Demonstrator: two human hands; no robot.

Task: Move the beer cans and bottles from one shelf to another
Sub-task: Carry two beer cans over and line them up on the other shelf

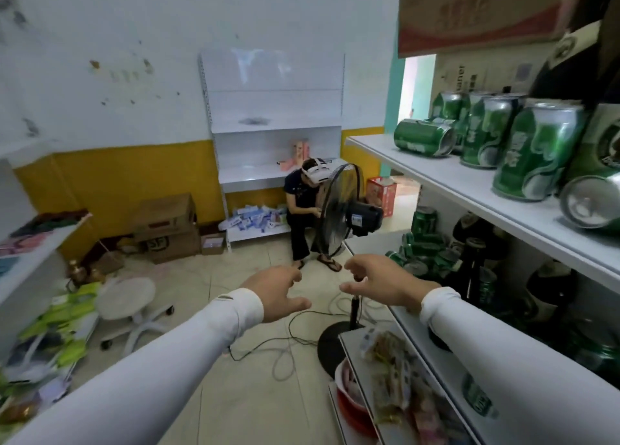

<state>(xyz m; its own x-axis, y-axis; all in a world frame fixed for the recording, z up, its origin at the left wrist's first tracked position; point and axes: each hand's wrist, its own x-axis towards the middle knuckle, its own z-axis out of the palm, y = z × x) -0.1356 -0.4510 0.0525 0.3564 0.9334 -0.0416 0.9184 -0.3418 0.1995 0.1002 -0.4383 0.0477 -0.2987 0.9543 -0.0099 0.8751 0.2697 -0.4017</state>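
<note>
Green beer cans (533, 152) stand on the white upper shelf (436, 172) at the right; one can (423, 138) lies on its side at the shelf's far end, another (590, 203) lies nearer me. A dark bottle (570, 52) rises behind them. On the shelf below sit more green cans (422, 243) and dark bottles (476, 243). My left hand (278, 292) and my right hand (379, 282) are stretched out in front of me, fingers loosely spread, palms facing each other, holding nothing. Both are left of the shelves, over the floor.
A standing fan (339, 216) is right ahead, its base and cables on the floor. A person sits behind it by a white rack (275, 126). A white stool (131, 302) and a cluttered shelf (37, 260) are at left. Snack packets (396, 387) lie low right.
</note>
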